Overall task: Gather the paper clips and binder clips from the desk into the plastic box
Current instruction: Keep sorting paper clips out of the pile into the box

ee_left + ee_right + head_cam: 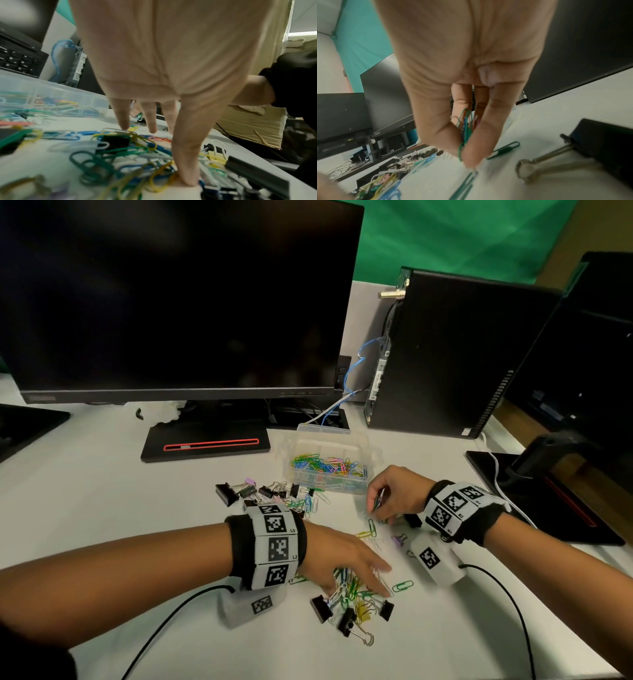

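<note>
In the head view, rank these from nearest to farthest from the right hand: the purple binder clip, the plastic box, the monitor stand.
From the right hand:
1. Purple binder clip, just below the hand, toward the person.
2. Plastic box, just behind the hand and a little left, partly filled with paper clips.
3. Monitor stand, far off to the left, under the monitor.

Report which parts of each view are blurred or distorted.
Head view: sharp, though wide-angle bends the monitor edges. Left wrist view: near paper clips smeared, left hand soft. Right wrist view: the fingertips and binder clip blurred.
</note>
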Demonstrator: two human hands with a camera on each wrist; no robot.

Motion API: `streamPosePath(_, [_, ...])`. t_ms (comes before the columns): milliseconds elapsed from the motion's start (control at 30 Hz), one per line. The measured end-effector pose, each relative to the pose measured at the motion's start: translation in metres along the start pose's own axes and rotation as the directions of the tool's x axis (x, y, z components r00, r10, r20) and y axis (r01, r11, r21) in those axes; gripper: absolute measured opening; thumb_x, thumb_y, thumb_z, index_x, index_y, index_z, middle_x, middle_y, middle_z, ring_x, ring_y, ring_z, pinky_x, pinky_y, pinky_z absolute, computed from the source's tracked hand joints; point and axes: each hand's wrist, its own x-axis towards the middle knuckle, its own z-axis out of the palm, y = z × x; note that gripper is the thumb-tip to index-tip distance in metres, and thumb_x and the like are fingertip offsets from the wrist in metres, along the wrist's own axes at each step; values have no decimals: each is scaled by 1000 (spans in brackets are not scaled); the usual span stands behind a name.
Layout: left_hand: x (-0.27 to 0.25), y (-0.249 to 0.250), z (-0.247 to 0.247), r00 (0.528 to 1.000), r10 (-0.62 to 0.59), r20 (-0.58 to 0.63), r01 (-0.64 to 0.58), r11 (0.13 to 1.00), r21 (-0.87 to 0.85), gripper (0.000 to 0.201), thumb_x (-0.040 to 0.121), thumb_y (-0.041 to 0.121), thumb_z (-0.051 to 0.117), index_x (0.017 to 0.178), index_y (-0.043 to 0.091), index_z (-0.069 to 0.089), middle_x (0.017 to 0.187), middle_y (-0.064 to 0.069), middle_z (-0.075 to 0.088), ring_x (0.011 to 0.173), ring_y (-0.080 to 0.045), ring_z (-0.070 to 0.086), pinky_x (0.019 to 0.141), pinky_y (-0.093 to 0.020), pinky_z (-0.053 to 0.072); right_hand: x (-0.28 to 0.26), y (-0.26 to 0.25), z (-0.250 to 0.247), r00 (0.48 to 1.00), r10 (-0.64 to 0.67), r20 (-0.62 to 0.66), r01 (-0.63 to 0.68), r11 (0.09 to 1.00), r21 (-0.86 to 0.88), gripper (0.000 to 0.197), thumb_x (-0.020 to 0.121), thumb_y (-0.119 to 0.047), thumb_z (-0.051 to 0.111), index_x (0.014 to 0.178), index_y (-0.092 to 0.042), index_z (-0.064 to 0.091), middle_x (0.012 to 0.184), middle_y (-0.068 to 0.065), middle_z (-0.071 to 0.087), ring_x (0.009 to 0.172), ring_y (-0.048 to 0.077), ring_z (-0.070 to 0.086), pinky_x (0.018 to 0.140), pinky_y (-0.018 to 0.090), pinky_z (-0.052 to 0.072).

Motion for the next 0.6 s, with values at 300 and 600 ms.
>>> streamPosePath(300, [-15,-14,15,979,-43,-200,40,999,-19,39,87,3,56,123,17,62,134,-3,52,122,-20,46,101,-28,36,8,-3,-4,1000,-5,-2,5,999,34,22,73,0,71,66,-21,67,62,0,67,48,11,63,64,26,56])
streamPosePath(600, [-23,-21,14,945,-188,-267,189,982,-20,31,88,5,49,114,16,63,113,-8,58,104,-22,55,79,-19,36,31,-19,-28,985,-35,-171,69,978,197,15,75,0,72,71,-14,69,73,0,68,54,11,66,65,25,59])
